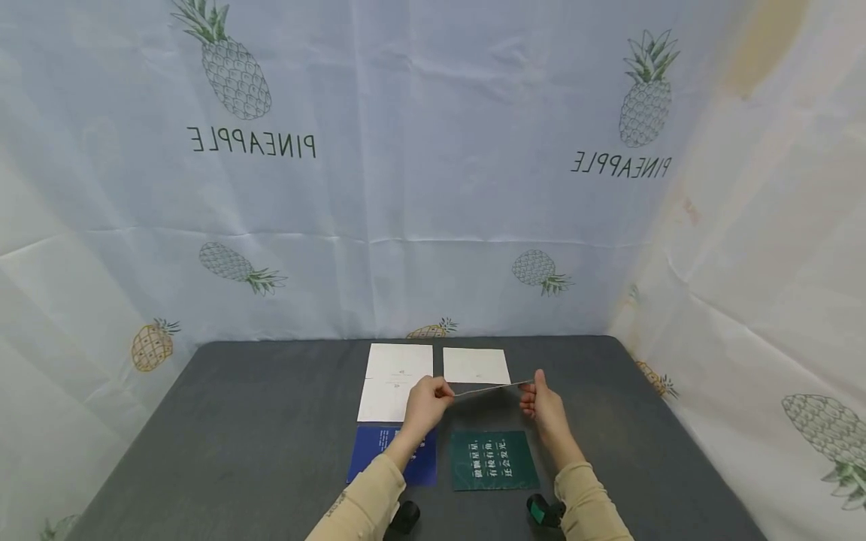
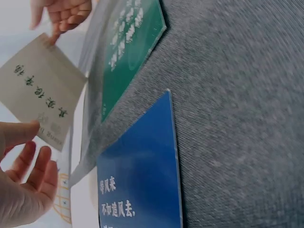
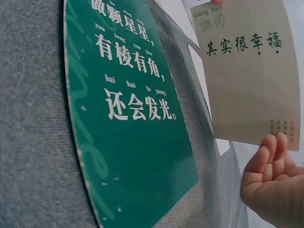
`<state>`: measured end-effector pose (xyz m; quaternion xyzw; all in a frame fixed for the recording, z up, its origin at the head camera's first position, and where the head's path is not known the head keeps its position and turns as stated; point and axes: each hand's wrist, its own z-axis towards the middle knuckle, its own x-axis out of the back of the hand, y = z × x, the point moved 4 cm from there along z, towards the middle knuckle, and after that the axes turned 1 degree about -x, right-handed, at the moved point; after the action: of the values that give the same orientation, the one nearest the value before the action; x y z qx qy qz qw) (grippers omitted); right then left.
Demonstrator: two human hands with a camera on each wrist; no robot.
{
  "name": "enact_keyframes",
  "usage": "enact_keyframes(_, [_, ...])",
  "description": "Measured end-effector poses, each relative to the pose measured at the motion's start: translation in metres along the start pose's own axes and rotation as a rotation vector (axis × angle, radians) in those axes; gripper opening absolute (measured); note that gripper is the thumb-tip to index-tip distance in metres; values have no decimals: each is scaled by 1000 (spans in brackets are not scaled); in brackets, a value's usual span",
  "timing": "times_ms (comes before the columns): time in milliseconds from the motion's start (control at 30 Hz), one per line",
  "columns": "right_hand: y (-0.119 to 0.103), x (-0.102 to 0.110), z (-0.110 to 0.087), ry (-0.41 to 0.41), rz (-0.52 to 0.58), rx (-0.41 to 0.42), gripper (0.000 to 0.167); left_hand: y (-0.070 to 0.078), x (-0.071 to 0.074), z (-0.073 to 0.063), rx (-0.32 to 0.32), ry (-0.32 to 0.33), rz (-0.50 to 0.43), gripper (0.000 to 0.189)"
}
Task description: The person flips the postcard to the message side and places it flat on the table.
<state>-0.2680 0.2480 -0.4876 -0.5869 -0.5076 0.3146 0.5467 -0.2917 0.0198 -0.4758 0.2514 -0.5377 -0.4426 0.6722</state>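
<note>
A cream card (image 3: 247, 90) with handwritten-style Chinese characters is held up between both hands, nearly edge-on in the head view. My left hand (image 1: 425, 406) pinches its left end, thumb on the printed face in the left wrist view. At the opposite end, my right hand (image 1: 548, 413) pinches a corner between thumb and fingertips. Below the hands, a green card (image 1: 494, 460) with white characters lies on the table. A blue card (image 2: 140, 166) with white text lies to its left, partly covered by my left forearm in the head view.
White cards (image 1: 389, 391) lie one behind another beyond the blue card. Another white card (image 1: 476, 365) is at the back, right of them. The dark grey table (image 1: 271, 436) meets a pineapple-print curtain (image 1: 446, 150) behind. Black devices (image 1: 406, 517) sit by both wrists.
</note>
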Motion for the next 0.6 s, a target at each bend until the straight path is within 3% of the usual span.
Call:
enact_keyframes(100, [0,1,0,20,66,-7,77,-1,0,0,-34,2,15,10])
enact_keyframes(267, [7,3,0,42,103,-28,56,-3,1,-1,-40,-1,7,13])
enact_keyframes(467, [13,6,2,76,63,4,42,-4,5,-1,-51,28,-5,7])
enact_keyframes(600, [16,5,2,50,-5,14,44,-5,3,-2,-38,-32,-12,11])
